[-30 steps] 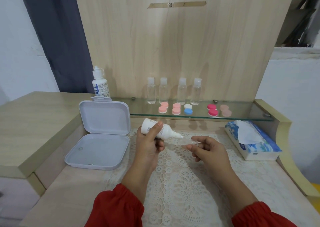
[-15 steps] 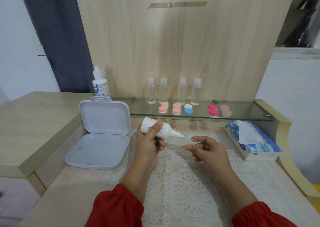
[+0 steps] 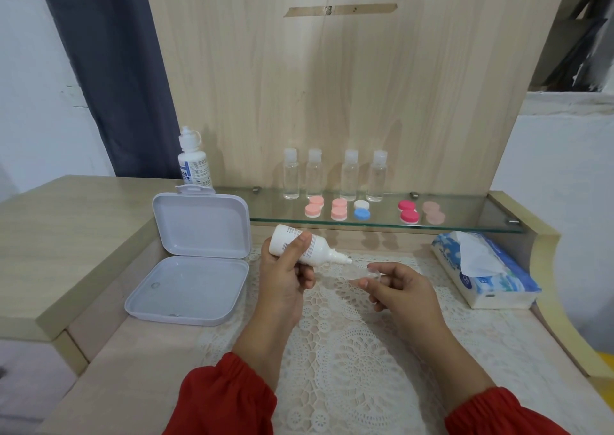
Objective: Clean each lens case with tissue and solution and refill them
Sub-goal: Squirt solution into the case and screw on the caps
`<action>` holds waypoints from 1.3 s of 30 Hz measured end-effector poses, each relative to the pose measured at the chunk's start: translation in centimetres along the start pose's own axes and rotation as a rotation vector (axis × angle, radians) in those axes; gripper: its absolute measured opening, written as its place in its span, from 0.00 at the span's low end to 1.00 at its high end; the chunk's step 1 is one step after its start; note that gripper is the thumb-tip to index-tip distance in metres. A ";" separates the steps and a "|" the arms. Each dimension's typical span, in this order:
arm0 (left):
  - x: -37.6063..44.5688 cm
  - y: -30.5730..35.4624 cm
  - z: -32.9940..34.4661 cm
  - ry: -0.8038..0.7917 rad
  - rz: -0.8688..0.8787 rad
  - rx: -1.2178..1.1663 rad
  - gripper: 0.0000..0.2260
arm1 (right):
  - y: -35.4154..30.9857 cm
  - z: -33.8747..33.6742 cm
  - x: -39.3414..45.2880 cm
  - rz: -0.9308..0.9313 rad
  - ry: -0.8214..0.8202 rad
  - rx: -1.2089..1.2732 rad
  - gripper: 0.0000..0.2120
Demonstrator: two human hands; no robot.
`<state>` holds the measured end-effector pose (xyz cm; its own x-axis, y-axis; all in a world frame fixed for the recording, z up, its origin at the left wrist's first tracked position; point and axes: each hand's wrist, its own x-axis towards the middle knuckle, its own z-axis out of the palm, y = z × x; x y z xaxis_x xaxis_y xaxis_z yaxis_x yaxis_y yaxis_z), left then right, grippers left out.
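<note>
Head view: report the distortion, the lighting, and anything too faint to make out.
Head view: wide-angle bending curves the desk edges and wall lines near the borders; light is soft and even, with faint shadows under the glass shelf; the clear item pinched in the right hand nearly vanishes against the lace mat; the solution bottle in the left hand is sharp.

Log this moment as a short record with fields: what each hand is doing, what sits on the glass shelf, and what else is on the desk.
left hand: grips the white solution bottle, tilted, nozzle aimed at the right hand
right hand: pinches a small clear lens case at the fingertips, just beyond the nozzle
glass shelf: four clear bottles behind five capped lens cases
left of hands: white box, lid open
behind box: larger solution bottle, upright
right: tissue pack, one sheet sticking out
</note>
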<state>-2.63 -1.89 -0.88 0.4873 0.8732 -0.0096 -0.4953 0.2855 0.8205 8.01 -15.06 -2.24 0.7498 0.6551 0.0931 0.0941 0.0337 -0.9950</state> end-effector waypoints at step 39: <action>-0.1 0.1 0.1 0.022 -0.007 -0.006 0.12 | 0.1 -0.1 0.0 0.009 -0.002 -0.011 0.12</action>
<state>-2.70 -1.97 -0.76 0.4750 0.8795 -0.0279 -0.4966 0.2942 0.8166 8.11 -15.13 -2.33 0.7496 0.6566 0.0840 0.0943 0.0197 -0.9954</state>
